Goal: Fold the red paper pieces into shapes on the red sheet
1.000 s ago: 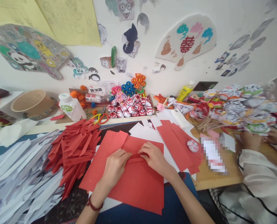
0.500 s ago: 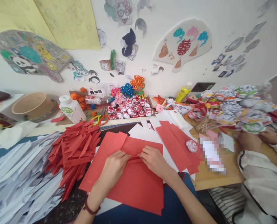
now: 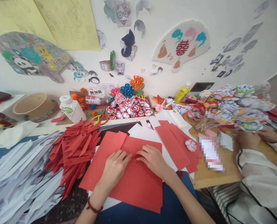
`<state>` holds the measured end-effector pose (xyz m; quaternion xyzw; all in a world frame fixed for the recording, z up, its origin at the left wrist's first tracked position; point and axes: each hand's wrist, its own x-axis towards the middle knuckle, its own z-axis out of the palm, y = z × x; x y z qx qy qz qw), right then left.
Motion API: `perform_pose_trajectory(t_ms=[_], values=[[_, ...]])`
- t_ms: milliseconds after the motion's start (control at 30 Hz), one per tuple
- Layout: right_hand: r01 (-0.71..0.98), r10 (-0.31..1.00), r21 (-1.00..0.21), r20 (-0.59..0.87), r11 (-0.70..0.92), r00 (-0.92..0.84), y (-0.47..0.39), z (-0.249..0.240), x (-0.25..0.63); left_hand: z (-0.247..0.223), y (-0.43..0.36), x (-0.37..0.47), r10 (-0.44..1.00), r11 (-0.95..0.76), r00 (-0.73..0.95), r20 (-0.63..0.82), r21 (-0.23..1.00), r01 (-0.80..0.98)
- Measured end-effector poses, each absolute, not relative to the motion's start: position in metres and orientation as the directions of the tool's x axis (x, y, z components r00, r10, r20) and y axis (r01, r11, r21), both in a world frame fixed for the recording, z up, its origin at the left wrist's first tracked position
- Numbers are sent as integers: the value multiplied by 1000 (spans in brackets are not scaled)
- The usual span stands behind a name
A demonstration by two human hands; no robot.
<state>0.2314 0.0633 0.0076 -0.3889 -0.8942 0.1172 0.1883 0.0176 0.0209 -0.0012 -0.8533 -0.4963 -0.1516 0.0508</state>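
Large red paper sheets [image 3: 138,189] lie stacked in front of me, over white sheets [image 3: 140,132]. My left hand [image 3: 117,165] is over the left middle of the stack, its fingers bent and pressed together. Facing it, my right hand [image 3: 153,160] has its fingers curled with the tips close to the left ones. Both hands seem to pinch a small red paper piece between them, mostly hidden by the fingers and blending with the red sheets. To the left are a heap of folded red strips [image 3: 76,149] and a larger heap of folded white strips [image 3: 24,177].
Scissors [image 3: 101,119], a white bottle [image 3: 71,109] and red-white paper flowers [image 3: 130,107] stand along the back. More red sheets [image 3: 177,146] with one flower lie right. Beyond them are wrapped paper flowers [image 3: 233,105] and another person's sleeve [image 3: 257,177].
The fingertips of both hands have shifted slightly upward, and the folded red piece that showed between them is now harder to see. The view has moved a little.
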Motion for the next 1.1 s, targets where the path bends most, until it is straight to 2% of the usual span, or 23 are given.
perform_pose_trajectory(t_ms=[333, 567, 767, 967, 1100], values=[[649, 605, -14, 378, 761, -701, 58, -8, 226, -6, 14, 19, 766, -571, 534, 358, 0, 821], [628, 564, 36, 402, 777, -721, 53, -3, 224, -3, 14, 22, 741, -587, 568, 358, -67, 807], [617, 539, 87, 402, 782, -740, 50, -2, 224, 5, 19, 21, 744, -617, 611, 271, -72, 784], [555, 462, 146, 406, 819, -788, 51, -3, 227, 11, 24, 17, 744, -647, 645, 173, -54, 761], [523, 436, 154, 387, 838, -813, 51, -5, 227, 8, 25, 15, 726, -670, 670, 156, -60, 740]])
